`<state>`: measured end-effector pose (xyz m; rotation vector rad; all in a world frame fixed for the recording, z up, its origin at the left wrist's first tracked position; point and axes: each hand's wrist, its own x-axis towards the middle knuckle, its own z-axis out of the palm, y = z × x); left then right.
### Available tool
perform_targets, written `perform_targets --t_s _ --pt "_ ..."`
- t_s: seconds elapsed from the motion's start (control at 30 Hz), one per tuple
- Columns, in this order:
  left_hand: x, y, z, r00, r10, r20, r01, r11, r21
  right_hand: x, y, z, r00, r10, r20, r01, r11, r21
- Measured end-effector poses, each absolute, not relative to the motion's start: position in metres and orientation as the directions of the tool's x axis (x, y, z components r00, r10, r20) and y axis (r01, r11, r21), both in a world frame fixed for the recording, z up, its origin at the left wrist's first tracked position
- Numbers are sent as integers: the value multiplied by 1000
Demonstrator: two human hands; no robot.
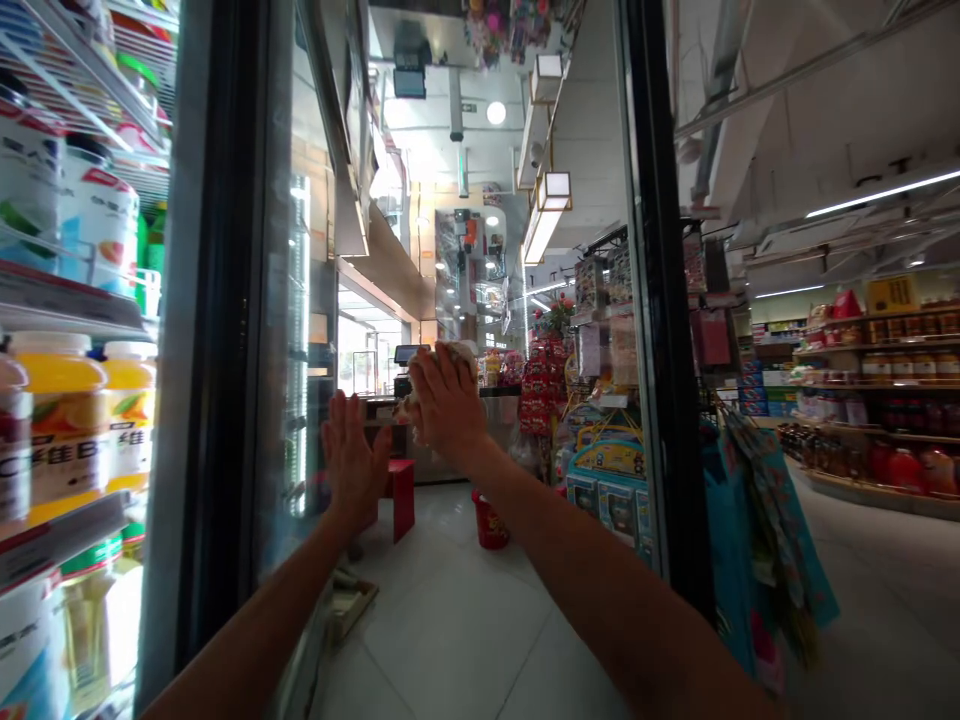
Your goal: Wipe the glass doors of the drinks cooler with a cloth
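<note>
A tall glass door (465,610) with a black frame stands swung out in front of me. My right hand (450,405) presses a crumpled, light-coloured cloth (464,350) against the pane; its fingers cover most of the cloth. To the left and a little lower is my left hand (351,455), fingers stretched up and palm toward the glass. Nothing is held in it, and it appears to rest on the pane.
Lit cooler shelves at the left hold juice bottles (67,430) and other drinks. Through or in the glass show a red bucket (490,520), a red stool (401,498) and toy boxes (611,500). Hanging bags (780,530) and stocked shelves (892,390) are at the right.
</note>
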<state>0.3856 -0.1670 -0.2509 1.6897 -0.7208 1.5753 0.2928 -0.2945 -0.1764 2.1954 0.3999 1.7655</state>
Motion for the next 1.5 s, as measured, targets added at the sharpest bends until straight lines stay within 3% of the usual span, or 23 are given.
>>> perform_targets --t_s 0.1,0.27,0.4,0.47,0.53,0.63,0.7,0.77,0.87,0.93,1.0,1.07,1.13,1.23,1.3,1.37,1.5 --pt "391 -163 -251 163 134 977 -736 -643 211 272 -327 -156 211 374 903 -101 -911 401" --pt "390 -162 -252 165 103 981 -723 -664 191 204 -430 -129 -46 47 998 -341 -940 28" --pt "390 -166 -254 181 147 973 -717 -657 232 192 -447 -133 -121 1 993 -346 -937 -41" --pt "390 -166 -254 185 144 972 -719 -654 233 209 -418 -138 -68 71 995 -313 -949 46" --pt "391 -166 -254 174 133 976 -725 -653 218 232 -378 -144 94 253 963 -237 -934 268" --pt "393 -165 -254 134 139 981 -736 -649 193 260 -331 -153 289 539 791 -72 -812 579" --pt "394 -164 -255 113 143 983 -742 -646 179 264 -327 -154 302 590 749 -41 -776 629" --pt "395 -164 -255 105 141 984 -748 -642 171 253 -348 -148 225 504 834 -107 -838 536" --pt "395 -165 -255 109 145 983 -749 -638 177 220 -404 -129 -5 238 971 -235 -944 231" --pt "394 -166 -255 118 149 982 -745 -640 187 202 -436 -115 -120 86 989 -275 -960 50" --pt "393 -166 -256 125 148 981 -739 -646 192 195 -447 -106 -160 16 987 -287 -957 -31" --pt "392 -166 -256 132 148 980 -730 -654 197 201 -436 -106 -112 60 992 -270 -963 28" --pt "391 -167 -255 136 150 979 -722 -662 202 215 -408 -113 14 209 978 -213 -955 207" --pt "391 -167 -254 121 147 982 -722 -666 188 235 -368 -129 238 491 838 -72 -852 519" --pt "392 -166 -255 101 147 984 -726 -665 174 236 -364 -134 292 563 773 -27 -804 595" --pt "393 -164 -256 96 143 985 -726 -667 168 224 -381 -131 225 492 841 -84 -850 520" --pt "392 -165 -256 88 149 985 -722 -672 166 191 -437 -110 -72 148 986 -250 -960 126"
